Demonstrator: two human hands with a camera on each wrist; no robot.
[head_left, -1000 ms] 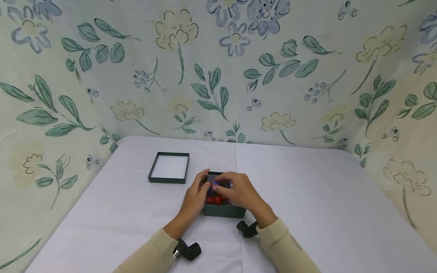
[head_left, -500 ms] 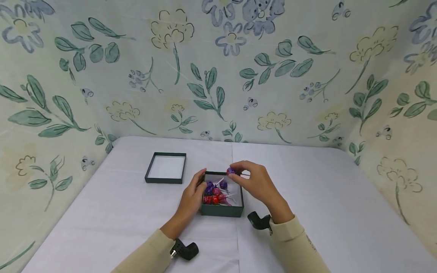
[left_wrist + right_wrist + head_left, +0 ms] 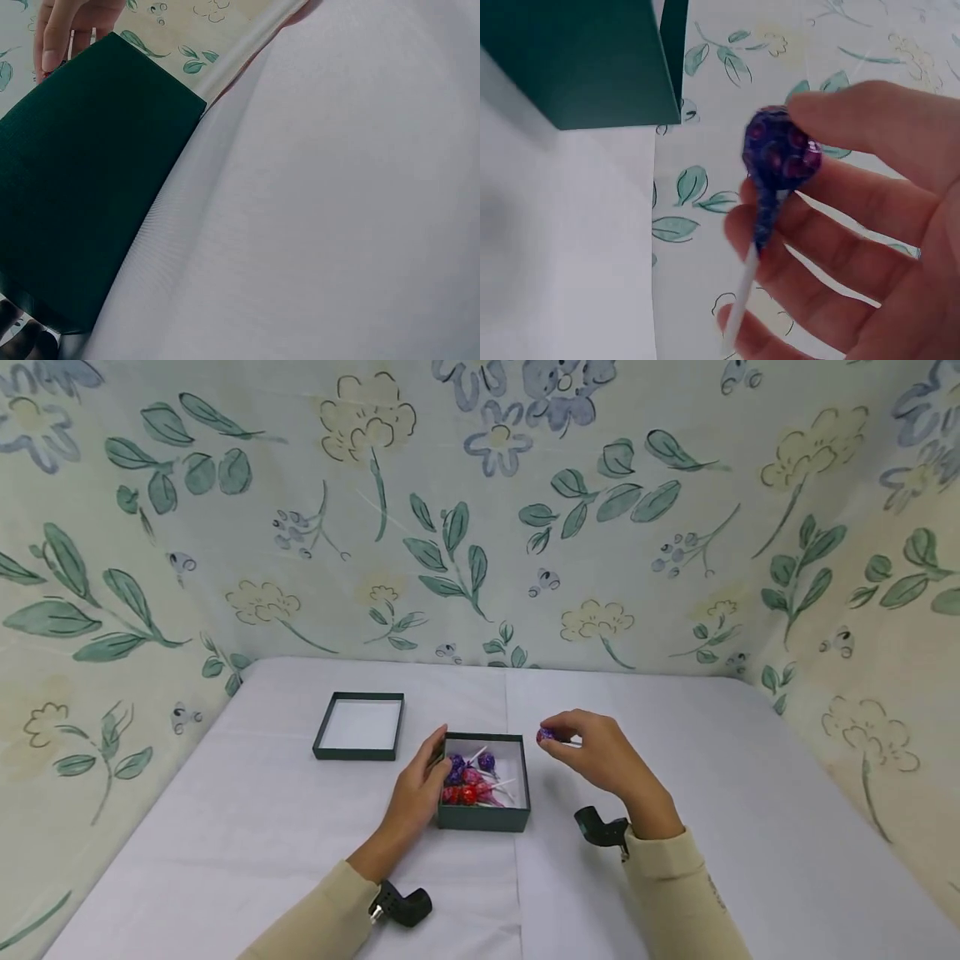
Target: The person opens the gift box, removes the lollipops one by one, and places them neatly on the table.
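Floral backdrop (image 3: 465, 552): rises beyond the green box (image 3: 483, 820) and to both sides of it, patterned with green leaves, yellow blossoms and blue flowers.
Worktop (image 3: 660, 760): white cloth, with a crease line running from behind the green box to in front of it; the box stands on it.
Sleeves (image 3: 315, 910): 2, beige, reaching in from the near side of the green box.
Green box: uncovered, pale inside, dark green outside.
Lid (image 3: 360, 725): lies left of the green box and a little beyond it, apart from it, white inner face up, with a dark green rim.
Left hand (image 3: 420, 785): clamped on the left wall of the green box.
Right hand (image 3: 600, 752): right of the green box, raised over the cloth, thumb and fingers together on 1 lollipop (image 3: 776, 154).
Heap of lollipops (image 3: 471, 781): inside the green box, mostly along its left side, red ones nearest the front wall, purple ones farther back, white sticks pointing various ways; too jumbled to count.
Wrist cameras (image 3: 405, 906): 2, black, at the cuffs, both nearer the person than the green box's interior.
Held lollipop: right of the green box, clear of its wall; purple-blue wrapper with pink spots, white stick.
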